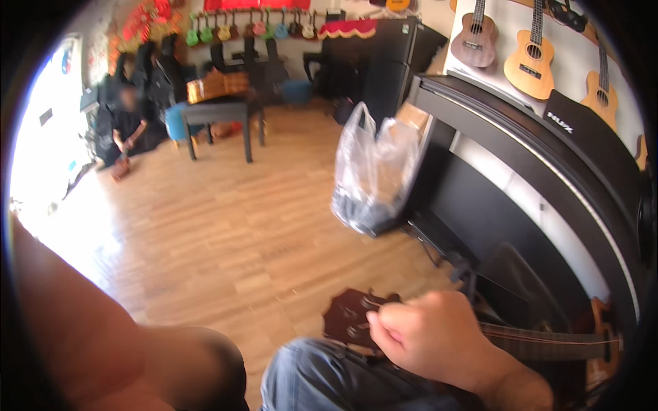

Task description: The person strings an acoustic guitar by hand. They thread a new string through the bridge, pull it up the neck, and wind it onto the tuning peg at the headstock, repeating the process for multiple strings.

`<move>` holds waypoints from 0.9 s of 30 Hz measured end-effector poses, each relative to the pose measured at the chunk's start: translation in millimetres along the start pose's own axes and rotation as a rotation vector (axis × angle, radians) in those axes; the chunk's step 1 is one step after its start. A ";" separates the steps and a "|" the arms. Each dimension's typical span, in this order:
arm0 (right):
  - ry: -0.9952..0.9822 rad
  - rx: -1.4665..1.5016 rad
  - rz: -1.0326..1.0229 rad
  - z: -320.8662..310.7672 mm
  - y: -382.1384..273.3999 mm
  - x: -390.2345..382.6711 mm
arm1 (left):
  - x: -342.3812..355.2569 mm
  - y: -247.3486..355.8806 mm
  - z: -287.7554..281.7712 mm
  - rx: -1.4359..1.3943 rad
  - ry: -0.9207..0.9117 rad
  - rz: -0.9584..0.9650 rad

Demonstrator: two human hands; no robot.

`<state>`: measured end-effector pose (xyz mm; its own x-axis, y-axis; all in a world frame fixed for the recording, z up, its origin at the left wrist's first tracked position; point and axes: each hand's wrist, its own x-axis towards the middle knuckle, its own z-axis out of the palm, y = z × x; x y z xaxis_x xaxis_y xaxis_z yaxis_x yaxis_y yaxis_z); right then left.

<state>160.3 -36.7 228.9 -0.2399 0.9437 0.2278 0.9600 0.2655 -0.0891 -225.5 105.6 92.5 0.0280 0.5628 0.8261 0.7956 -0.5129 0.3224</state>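
Observation:
Over the dark brown headstock (346, 318) of a small stringed instrument, my right hand (428, 329) is closed, thumb against curled fingers. What it pinches, a string or a tuning peg, is hidden by the fingers. Bright metal posts show on the headstock beside the fingertips. The dark neck (541, 340), with strings along it, runs right from under my hand. Below the headstock is my knee in blue jeans (301, 377). At the lower left, a bare arm (103, 329), apparently my left, is large and blurred; its fingers cannot be made out.
A black digital piano (521, 137) stands at right, with ukuleles (531, 58) on the wall above. Beside it sits a clear plastic bag (370, 171) on the wooden floor (226, 219). Farther back are a black bench (219, 113) and a person (129, 127) holding a stringed instrument.

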 end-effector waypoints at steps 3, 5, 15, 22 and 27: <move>0.085 0.019 -0.030 -13.7 -3.8 17.2 | 20.1 -2.3 -6.1 0.041 0.040 0.016; 0.151 -0.010 -0.028 -24.9 -9.8 17.0 | 26.3 -2.8 -8.9 0.053 0.057 0.032; 0.241 0.121 -0.163 -25.0 -18.5 35.8 | 80.4 8.4 -10.9 -0.094 0.161 0.110; 0.302 0.135 -0.149 -55.0 13.7 72.8 | 85.5 152.9 29.8 -0.629 0.109 0.351; 0.260 0.212 -0.105 -57.8 2.7 76.0 | 40.7 200.5 56.5 -0.670 -0.096 0.143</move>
<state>153.1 24.4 301.9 -0.2648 0.8344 0.4834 0.8739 0.4195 -0.2453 -30.6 62.3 164.6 0.1830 0.4984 0.8474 0.2356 -0.8591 0.4544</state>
